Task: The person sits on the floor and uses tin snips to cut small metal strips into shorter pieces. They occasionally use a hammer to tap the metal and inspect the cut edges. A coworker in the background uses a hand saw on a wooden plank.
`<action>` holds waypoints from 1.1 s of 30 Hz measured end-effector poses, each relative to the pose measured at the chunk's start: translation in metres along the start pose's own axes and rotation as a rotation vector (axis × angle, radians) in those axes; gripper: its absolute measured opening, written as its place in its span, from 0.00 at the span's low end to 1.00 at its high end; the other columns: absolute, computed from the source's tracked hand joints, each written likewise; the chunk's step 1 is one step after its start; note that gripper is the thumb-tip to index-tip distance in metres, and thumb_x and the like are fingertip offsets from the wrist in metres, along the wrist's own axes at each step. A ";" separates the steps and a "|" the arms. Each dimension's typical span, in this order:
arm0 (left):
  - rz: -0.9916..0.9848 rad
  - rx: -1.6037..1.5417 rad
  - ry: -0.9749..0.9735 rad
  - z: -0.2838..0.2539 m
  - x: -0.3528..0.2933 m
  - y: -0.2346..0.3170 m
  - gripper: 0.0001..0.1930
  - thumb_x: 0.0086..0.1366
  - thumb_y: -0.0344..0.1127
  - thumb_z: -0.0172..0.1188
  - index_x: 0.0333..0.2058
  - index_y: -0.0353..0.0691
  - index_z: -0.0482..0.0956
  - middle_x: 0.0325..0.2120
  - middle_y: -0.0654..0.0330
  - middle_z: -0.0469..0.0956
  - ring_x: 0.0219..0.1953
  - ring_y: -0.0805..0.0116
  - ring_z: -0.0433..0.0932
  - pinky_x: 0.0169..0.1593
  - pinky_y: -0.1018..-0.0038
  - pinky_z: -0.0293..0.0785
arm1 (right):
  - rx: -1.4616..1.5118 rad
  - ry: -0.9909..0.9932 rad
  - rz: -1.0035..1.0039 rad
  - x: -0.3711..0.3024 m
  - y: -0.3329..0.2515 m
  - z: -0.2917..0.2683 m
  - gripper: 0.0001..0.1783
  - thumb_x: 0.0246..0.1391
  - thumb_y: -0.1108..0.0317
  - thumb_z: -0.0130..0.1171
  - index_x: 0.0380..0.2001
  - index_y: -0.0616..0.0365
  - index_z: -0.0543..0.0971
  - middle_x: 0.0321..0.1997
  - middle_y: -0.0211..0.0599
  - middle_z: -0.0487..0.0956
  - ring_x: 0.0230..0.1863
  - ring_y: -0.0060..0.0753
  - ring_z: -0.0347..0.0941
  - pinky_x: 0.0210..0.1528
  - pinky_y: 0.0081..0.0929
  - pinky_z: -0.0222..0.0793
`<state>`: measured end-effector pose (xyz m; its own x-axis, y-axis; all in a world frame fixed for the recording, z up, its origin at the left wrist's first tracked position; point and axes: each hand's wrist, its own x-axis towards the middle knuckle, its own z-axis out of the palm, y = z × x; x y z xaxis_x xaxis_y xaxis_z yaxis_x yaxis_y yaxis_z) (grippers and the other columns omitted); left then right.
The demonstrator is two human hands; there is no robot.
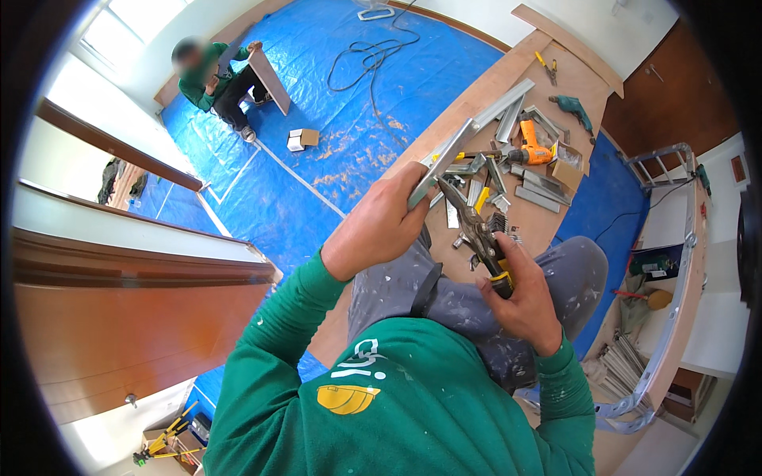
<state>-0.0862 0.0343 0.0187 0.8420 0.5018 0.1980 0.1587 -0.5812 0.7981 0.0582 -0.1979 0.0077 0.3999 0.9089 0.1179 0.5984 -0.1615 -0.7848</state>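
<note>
Metal strip point(446, 159) first: from my end I see it held up to the left of the orange drill point(533, 147), slanting, with its near end in the left hand point(381, 218). That hand is closed, fingers wrapped round the strip. The right hand point(520, 297) sits nearer the wearer's body than the drill does, its fingers curled about the handles of a snip-like hand tool point(474, 224), whose nose points up toward the strip's near end. I cannot tell whether its jaws touch the metal, nor how far the handles are spread. I read the step in hand as bringing the tool to bear on the strip. As I judge it, the next move calls for a steady left grip, jaws lined up with the edge, and the left fingers kept clear of the bite. Around the drill, loose metal pieces point(537, 198) lie on the wooden board point(571, 79); a green drill point(573, 113) rests beyond it to the right.
</note>
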 end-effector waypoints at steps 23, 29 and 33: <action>0.018 0.373 -0.161 0.015 0.023 -0.056 0.13 0.64 0.23 0.54 0.48 0.30 0.70 0.31 0.36 0.81 0.38 0.34 0.83 0.43 0.46 0.78 | 0.006 -0.179 0.290 0.013 0.014 0.008 0.36 0.55 0.64 0.66 0.65 0.64 0.70 0.52 0.65 0.82 0.55 0.70 0.79 0.58 0.47 0.74; 0.054 0.417 -0.192 0.024 0.036 -0.069 0.13 0.65 0.23 0.52 0.49 0.32 0.70 0.30 0.37 0.81 0.36 0.33 0.82 0.41 0.44 0.76 | -0.023 -0.173 0.338 0.013 0.023 0.013 0.37 0.55 0.62 0.66 0.66 0.64 0.70 0.54 0.67 0.81 0.57 0.70 0.77 0.59 0.49 0.73; 0.057 0.309 -0.202 0.032 0.046 -0.087 0.09 0.71 0.29 0.56 0.45 0.31 0.72 0.28 0.41 0.81 0.33 0.40 0.84 0.36 0.51 0.79 | 0.090 -0.237 0.394 0.012 0.034 0.010 0.37 0.56 0.60 0.68 0.66 0.63 0.70 0.57 0.58 0.81 0.58 0.56 0.79 0.61 0.42 0.72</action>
<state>-0.0450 0.0876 -0.0603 0.9339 0.3442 0.0966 0.2303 -0.7860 0.5737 0.0760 -0.1889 -0.0237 0.4087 0.8497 -0.3332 0.3660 -0.4871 -0.7930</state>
